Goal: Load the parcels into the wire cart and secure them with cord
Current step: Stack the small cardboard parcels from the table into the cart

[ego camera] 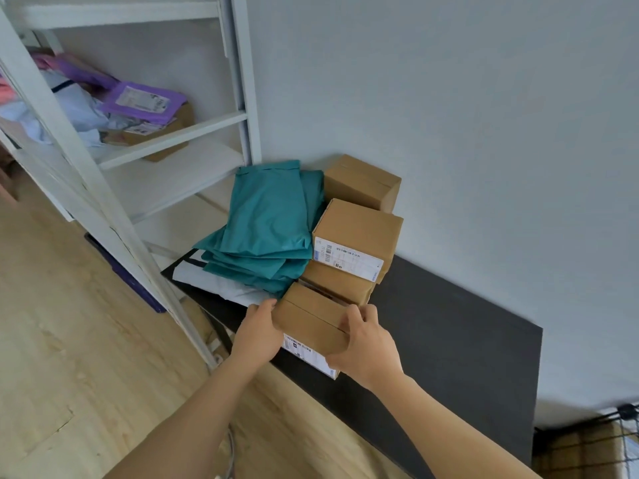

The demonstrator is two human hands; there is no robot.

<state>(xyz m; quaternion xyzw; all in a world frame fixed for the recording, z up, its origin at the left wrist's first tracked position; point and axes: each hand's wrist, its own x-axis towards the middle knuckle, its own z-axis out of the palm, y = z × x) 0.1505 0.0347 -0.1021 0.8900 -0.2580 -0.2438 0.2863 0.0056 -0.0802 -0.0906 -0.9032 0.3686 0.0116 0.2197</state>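
- The left hand [257, 331] and the right hand [366, 350] are apart, one on each side of a brown cardboard parcel [311, 316], and both grip it.
- The left hand's fingers curl against the parcel's left side. The right hand's fingers hook over its top right edge, with the thumb on the near face.
- This parcel sits at the front edge of a dark surface [449, 326], near its left end, and a white shipping label shows on its near face (whether it rests on the surface or is already lifted clear, I cannot tell).
- Just behind it, a plain brown box [340, 281] carries a labelled box [356, 233] on top, and a fourth box [361, 181] stands at the back edge against the grey wall.
- Left of the boxes and touching them, a pile of teal mailers [266, 233] lies over a white mailer [214, 278] at the surface's left edge.
- A white shelf unit [173, 140] stands just beside the left end. It holds purple mailers [143, 102], pale ones and a cardboard box [166, 133].
- The wire cart [619, 430] shows only as a patch of black grid beyond the surface's right end, well apart from the hands.
- A light wood floor [69, 340] lies below.
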